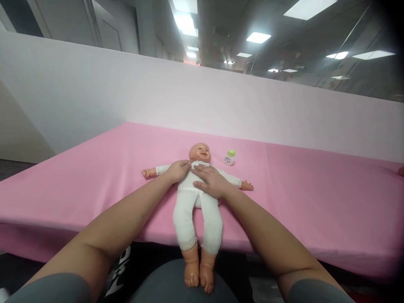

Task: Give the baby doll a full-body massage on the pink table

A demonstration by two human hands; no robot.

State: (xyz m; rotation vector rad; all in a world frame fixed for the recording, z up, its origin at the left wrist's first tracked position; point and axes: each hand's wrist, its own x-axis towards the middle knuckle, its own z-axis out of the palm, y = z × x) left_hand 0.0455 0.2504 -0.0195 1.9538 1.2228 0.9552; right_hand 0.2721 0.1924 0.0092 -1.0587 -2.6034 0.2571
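We judge laying-out done, handwork unfinished: the doll (pixel 187 185) lies supine, feet past the worktop's (pixel 299 198) near edge, our right hand (pixel 212 181) spread on its chest, our left hand (pixel 179 171) flat by its shoulder; the bottle (pixel 229 158) stands untouched.

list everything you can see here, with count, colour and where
doll: 1, white clothing, lying face up, feet past the near edge of the pink cover
bottle: 1, pale with green cap, beside the doll's head
pink cover: 1, pink, under doll and bottle
wall: 1, whitish, behind the cover
ceiling lights: several, white, top
left hand: 1, bare, on the doll's upper chest
right hand: 1, bare, spread across its chest
sleeves: 2, grey, bottom corners
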